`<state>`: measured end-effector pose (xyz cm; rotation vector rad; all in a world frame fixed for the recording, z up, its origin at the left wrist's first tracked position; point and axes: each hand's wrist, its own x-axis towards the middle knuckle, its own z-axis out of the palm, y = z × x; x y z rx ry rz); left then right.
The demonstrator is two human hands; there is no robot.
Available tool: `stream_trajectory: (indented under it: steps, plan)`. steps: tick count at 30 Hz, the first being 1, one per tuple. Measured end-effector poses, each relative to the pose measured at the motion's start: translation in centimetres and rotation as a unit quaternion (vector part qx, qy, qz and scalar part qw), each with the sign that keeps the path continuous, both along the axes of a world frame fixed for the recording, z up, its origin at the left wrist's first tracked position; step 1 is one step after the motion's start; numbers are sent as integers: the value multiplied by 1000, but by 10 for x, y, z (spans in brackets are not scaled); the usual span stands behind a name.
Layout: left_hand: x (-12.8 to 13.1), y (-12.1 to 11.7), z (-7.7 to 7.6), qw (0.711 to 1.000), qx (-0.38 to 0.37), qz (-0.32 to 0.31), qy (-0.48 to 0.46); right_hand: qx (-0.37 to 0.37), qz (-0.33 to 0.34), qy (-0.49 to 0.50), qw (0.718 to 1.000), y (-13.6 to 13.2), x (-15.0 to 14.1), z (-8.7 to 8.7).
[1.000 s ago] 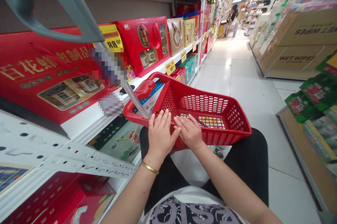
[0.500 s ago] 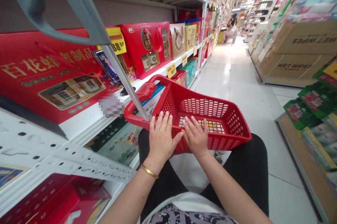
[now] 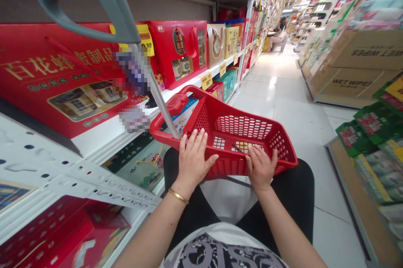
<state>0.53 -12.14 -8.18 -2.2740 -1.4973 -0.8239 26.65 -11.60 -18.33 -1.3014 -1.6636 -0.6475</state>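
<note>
A shopper's left hand [image 3: 193, 161] lies open, palm down, its fingers [image 3: 197, 140] spread against the near side of a red plastic shopping basket [image 3: 285, 150]; a gold bangle [image 3: 178, 196] circles the wrist; the right hand [image 3: 260, 167] curves over the basket's near rim, its grip impossible to judge; the basket sits tilted across black trousers [image 3: 296, 192], beside a white store shelf [image 3: 78, 175] of red gift boxes [image 3: 178, 50]; a yellow-printed item [image 3: 242, 147] inside is half hidden by mesh and fingers; a pixelated patch [image 3: 134, 71] obscures whatever sits on a metal rod [image 3: 163, 106] running from a grey curved handle [image 3: 107, 12] down to the basket.
</note>
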Motion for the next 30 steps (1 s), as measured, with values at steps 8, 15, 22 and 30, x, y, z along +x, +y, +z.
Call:
stream_trajectory:
  steps: [8,15,22,30]
  plan:
    - [-8,11,0,1000,8,1,-11,-7,86,9,996,10,-39,17]
    - [-11,16,5,1000,-6,15,-14,-34,97,-2,995,15,-37,14]
    - [-7,11,7,1000,-8,14,-17,-20,109,1,994,12,-32,13]
    - [-6,-15,6,1000,-4,10,-29,-19,109,20,994,-4,-31,11]
